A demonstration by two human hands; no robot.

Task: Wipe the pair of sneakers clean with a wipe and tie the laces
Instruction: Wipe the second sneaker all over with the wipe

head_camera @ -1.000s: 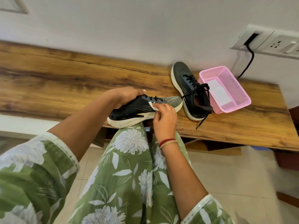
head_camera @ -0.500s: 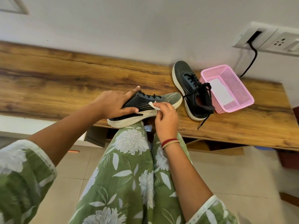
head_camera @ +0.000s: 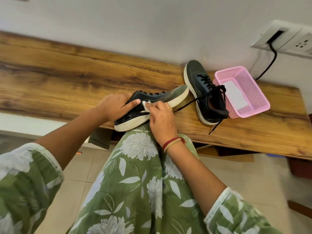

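Watching the feed, I saw the near sneaker (head_camera: 170, 96) lying on its side at the front edge of the wooden table (head_camera: 67, 78), toe pointing to about two o'clock and heel end jutting over the edge above the lap (head_camera: 140, 174) in green flowered cloth. The left hand (head_camera: 114, 107) grasped that sneaker at the heel end, fingers curled over the top and thumb laid along the dark side. The right hand (head_camera: 160, 119) pinched a small crumpled white wipe (head_camera: 145, 104) and pressed it against the sneaker's side, just beside the left thumb. It wore a ring (head_camera: 169, 108) and red and tan bands (head_camera: 172, 143) at the wrist. At two o'clock from the held sneaker the far sneaker (head_camera: 202, 92) stood upright on its sole, toe toward the wall, its black laces (head_camera: 185, 105) undone and trailing across the table toward the front edge. Touching it at three o'clock sat a pink mesh basket (head_camera: 256, 92) with a white sheet (head_camera: 236, 95) lying flat inside. Farther toward two o'clock, a black cord (head_camera: 270, 61) ran down from a wall socket (head_camera: 287, 39).
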